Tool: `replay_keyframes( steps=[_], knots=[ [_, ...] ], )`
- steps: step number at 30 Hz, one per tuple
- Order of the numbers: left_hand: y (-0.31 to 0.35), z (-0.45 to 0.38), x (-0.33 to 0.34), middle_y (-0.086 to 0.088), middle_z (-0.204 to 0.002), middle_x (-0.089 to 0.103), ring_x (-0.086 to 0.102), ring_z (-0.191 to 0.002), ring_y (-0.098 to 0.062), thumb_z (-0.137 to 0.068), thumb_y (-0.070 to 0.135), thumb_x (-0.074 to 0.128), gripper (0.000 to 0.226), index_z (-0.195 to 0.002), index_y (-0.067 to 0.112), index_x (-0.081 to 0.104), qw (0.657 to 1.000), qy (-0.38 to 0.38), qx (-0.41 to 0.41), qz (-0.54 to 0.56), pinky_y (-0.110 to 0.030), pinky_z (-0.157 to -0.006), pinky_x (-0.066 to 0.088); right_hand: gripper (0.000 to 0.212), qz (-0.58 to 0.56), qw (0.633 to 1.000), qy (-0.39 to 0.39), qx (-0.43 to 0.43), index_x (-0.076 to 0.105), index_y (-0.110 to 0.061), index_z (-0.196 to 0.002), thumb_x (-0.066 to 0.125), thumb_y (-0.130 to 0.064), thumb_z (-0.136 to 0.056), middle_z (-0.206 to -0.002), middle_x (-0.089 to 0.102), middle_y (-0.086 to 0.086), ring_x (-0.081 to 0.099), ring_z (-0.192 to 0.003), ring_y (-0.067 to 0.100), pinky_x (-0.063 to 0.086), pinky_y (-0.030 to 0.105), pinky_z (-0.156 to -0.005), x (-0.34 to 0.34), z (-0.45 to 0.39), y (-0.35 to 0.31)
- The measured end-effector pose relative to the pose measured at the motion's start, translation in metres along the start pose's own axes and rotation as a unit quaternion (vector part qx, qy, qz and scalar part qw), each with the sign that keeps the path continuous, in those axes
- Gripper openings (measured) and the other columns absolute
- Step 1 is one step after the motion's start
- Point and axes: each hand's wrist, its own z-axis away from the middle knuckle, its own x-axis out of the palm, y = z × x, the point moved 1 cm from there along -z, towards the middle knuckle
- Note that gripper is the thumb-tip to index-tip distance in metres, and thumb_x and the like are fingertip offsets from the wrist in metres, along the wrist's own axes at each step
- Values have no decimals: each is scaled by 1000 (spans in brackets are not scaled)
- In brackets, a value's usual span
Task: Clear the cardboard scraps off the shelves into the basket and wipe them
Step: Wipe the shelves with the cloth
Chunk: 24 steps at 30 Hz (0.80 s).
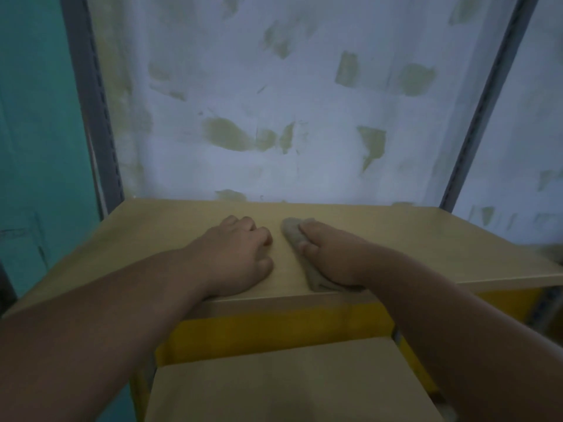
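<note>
A pale wooden shelf (426,245) runs across the middle of the view. My right hand (332,257) presses a grey-brown cloth (300,239) flat on the shelf near its front edge; the cloth shows at the fingertips and under the palm. My left hand (237,254) rests beside it on the bare shelf, fingers loosely curled, holding nothing. I see no cardboard scraps or basket in view.
A lower wooden shelf (274,382) sits below, with a yellow beam (274,327) under the upper shelf. Grey metal uprights (97,117) (487,117) stand at both back corners. Behind is a patchy white wall (304,102); a teal wall (36,132) is at left.
</note>
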Motion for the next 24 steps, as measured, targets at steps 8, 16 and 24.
replay_keyframes(
  steps=[8,16,24],
  knots=[
    [14,-16,3,2,-125,49,42,-114,-19,-94,51,42,41,-129,30,49,1000,0,-6,-15,-39,-99,41,55,-35,998,23,48,21,-17,-153,28,-42,-104,-162,15,2,23,-146,21,18,28,-113,-10,10,74],
    [49,-43,8,-3,-133,46,41,-120,-23,-90,62,40,56,-134,27,45,998,-40,-21,-43,-42,-101,39,57,-51,999,11,0,19,-18,-154,27,-44,-104,-162,15,3,22,-146,22,17,30,-114,-10,0,72],
    [66,-50,13,0,-135,44,40,-120,-21,-90,68,35,59,-135,31,42,998,-39,-1,-47,-42,-101,39,56,-37,998,31,44,21,-21,-153,31,-43,-103,-161,19,1,25,-144,20,20,31,-113,-19,53,148]
  ],
)
